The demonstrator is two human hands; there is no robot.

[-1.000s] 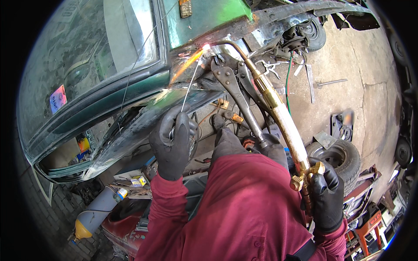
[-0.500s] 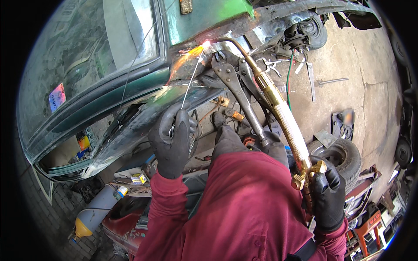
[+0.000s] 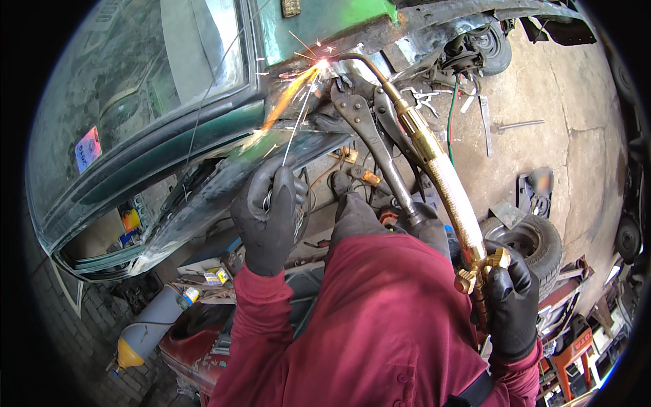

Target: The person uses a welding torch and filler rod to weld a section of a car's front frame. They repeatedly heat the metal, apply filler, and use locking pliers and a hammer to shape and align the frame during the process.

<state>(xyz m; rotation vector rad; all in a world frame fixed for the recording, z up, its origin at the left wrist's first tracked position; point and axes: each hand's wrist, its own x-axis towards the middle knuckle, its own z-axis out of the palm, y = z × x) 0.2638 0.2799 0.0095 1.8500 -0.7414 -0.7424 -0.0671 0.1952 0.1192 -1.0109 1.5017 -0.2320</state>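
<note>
Black gloves cover both of my hands. My left hand (image 3: 270, 216) is closed on a thin welding wire (image 3: 297, 125), part of it coiled against the palm. The wire's far end reaches up to the flame on the car body. My right hand (image 3: 512, 305) grips the lower end of a brass gas torch (image 3: 451, 197), next to its valve knobs. From the torch's bent tip an orange flame (image 3: 293, 95) streams left over the metal beside the windshield, with sparks flying at the bright spot. Locking pliers (image 3: 373, 142) are clamped to the panel edge just below the tip.
A green car body (image 3: 332, 27) with its windshield (image 3: 156, 68) fills the upper left. To the right, a loose wheel (image 3: 539, 247), a metal strip (image 3: 485, 125) and a rod lie on the concrete floor. A grey gas cylinder (image 3: 150, 324) lies at lower left, near a red panel (image 3: 193, 356).
Sparks now spray from the bright spot, and the flame looks longer and brighter. The torch tip and wire have barely shifted; both hands keep their grip.
</note>
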